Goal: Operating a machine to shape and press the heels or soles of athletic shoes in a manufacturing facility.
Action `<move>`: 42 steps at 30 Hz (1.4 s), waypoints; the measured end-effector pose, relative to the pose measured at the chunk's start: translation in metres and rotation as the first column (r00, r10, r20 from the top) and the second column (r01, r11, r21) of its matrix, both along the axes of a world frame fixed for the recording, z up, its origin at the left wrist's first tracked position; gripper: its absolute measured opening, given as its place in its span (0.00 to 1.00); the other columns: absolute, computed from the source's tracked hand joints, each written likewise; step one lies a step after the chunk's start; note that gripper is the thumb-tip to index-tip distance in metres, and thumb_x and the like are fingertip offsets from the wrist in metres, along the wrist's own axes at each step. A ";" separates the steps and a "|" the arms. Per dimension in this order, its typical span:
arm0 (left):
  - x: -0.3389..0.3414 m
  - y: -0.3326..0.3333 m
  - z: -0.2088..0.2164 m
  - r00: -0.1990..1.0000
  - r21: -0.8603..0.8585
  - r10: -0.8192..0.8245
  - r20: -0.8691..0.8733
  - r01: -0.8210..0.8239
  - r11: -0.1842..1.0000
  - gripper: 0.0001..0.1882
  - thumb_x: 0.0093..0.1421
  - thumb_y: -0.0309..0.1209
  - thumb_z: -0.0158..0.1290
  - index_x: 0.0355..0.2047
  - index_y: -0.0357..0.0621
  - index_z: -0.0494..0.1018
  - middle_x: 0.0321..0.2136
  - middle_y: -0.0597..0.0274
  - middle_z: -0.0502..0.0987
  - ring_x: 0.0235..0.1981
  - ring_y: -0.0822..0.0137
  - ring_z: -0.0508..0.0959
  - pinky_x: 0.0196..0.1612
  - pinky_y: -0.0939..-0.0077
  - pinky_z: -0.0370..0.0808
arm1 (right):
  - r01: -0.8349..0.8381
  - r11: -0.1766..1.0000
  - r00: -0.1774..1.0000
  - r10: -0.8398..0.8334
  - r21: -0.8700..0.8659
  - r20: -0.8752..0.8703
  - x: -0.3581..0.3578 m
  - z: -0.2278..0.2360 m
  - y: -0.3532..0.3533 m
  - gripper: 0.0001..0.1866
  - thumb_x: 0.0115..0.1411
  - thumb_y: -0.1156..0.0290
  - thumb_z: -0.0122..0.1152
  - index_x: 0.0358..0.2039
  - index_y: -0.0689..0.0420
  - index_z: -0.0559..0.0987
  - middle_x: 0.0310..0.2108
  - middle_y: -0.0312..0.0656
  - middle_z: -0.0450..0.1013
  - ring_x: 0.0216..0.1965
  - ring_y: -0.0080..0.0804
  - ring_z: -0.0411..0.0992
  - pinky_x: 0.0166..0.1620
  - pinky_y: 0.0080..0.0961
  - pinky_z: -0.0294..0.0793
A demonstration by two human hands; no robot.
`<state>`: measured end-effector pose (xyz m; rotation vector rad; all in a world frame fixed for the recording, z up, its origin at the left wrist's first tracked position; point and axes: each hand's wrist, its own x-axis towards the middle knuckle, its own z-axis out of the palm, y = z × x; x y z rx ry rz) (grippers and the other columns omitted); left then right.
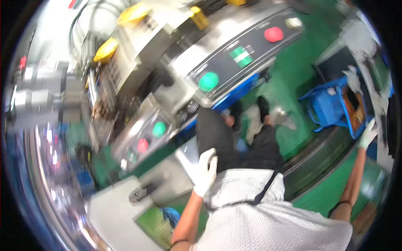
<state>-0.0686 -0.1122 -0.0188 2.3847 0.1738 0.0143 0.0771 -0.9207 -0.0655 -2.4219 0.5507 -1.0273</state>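
My left hand [206, 172], in a white glove, is beside my dark-trousered thigh with its fingers curled. A pale flat shape [187, 164] lies against its outer side; blur hides whether the fingers grip it. Far out to the right reaches my right hand [367, 134], also gloved in white, its fingers stretched out and blurred. It is nearest the corner of a blue chair [324, 109] and the edge of a pale bench [383, 146]. I make out nothing between its fingers, and whether it touches either is unclear.
Ahead stands a machine with a long dark control panel [226, 71] bearing large green and red buttons. A smaller button panel [148, 136] sits at left. Brown items [355, 106] lie on the chair. A dark curved band [318, 163] crosses the green floor [289, 100].
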 end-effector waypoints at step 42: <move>-0.130 0.209 0.086 0.791 -0.728 0.511 0.338 -0.125 0.674 0.34 0.56 0.31 0.64 0.64 0.38 0.70 0.58 0.53 0.76 0.57 0.65 0.76 0.61 0.61 0.74 | 0.551 -0.272 -0.562 0.578 0.789 0.592 -0.078 0.056 0.828 0.33 0.74 0.46 0.53 0.63 0.63 0.74 0.58 0.47 0.77 0.58 0.30 0.75 0.63 0.34 0.73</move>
